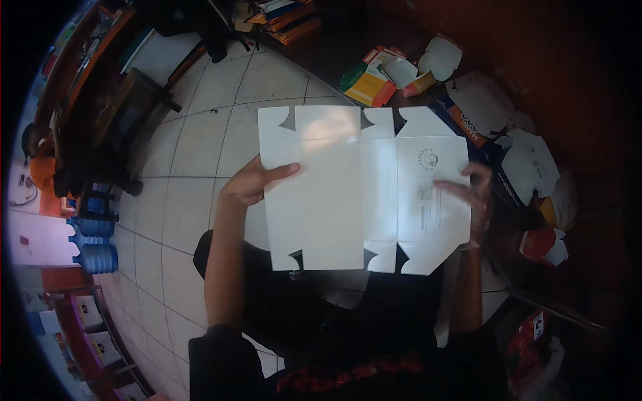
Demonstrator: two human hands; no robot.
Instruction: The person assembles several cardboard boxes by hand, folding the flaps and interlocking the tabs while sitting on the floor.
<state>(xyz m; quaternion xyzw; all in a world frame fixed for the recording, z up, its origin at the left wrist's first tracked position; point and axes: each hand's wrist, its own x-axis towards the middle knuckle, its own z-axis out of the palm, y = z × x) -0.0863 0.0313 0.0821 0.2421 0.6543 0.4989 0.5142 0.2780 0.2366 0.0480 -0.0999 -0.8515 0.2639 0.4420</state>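
A flat, unfolded white cardboard box blank (321, 207) with notched flaps and crease lines spans the space in front of me, above my lap. Its right panel carries a small dark printed emblem and a square code. My left hand (251, 182) grips the left edge, thumb lying on the near face and the other fingers hidden behind. On the right edge is my right hand (476, 197), slightly blurred, with a finger stretched across the printed panel and the rest curled about the border.
Several folded cartons (374, 80) in white, green, yellow and red lie on the dark surface at the far right. More white and dark blue boxes (531, 164) lie beyond my right hand. Blue water jugs (97, 244) and a wooden bench (134, 100) stand left on the tiled floor (180, 207).
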